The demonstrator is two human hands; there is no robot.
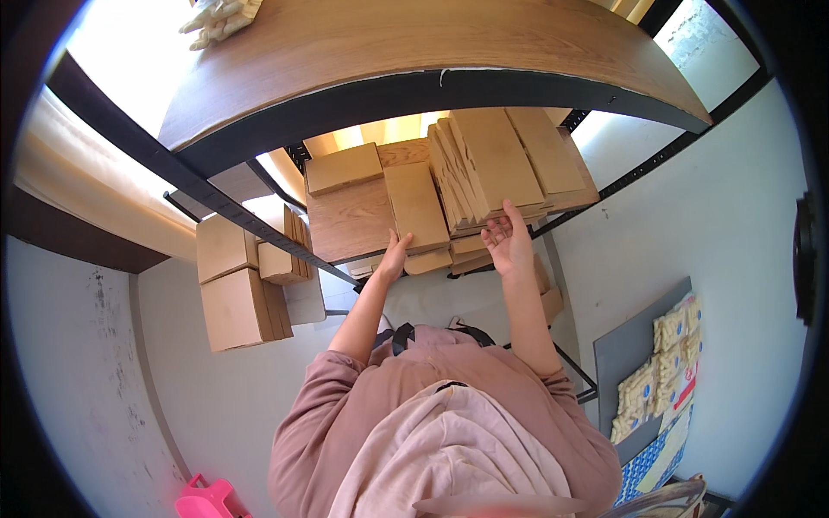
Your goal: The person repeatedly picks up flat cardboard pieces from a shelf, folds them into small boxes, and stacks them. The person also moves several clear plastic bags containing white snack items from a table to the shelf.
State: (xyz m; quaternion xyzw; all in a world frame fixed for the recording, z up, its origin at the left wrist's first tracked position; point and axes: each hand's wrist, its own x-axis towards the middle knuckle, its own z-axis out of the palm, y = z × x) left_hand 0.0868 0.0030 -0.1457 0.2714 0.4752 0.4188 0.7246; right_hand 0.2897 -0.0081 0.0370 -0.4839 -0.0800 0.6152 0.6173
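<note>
My left hand (395, 256) grips the near left corner of a brown cardboard box (416, 204) lying on the lower wooden shelf (352, 220). Its thumb rests at the box's edge; the fingers beneath are partly hidden. Just right of it, my right hand (511, 245) is open, palm turned up, fingers loosely bent and apart. One fingertip touches the near edge of a tall stack of flattened cardboard boxes (495, 160), whose left side fans out in uneven layers. Another brown box (344, 169) lies at the shelf's far left.
An upper wooden shelf (432, 39) with a black metal frame overhangs the far side. More cardboard boxes (233, 306) are piled at left. A pink plastic stool (210, 498) stands at lower left. Bagged pale goods (661, 367) lie at right beside the white wall (734, 285).
</note>
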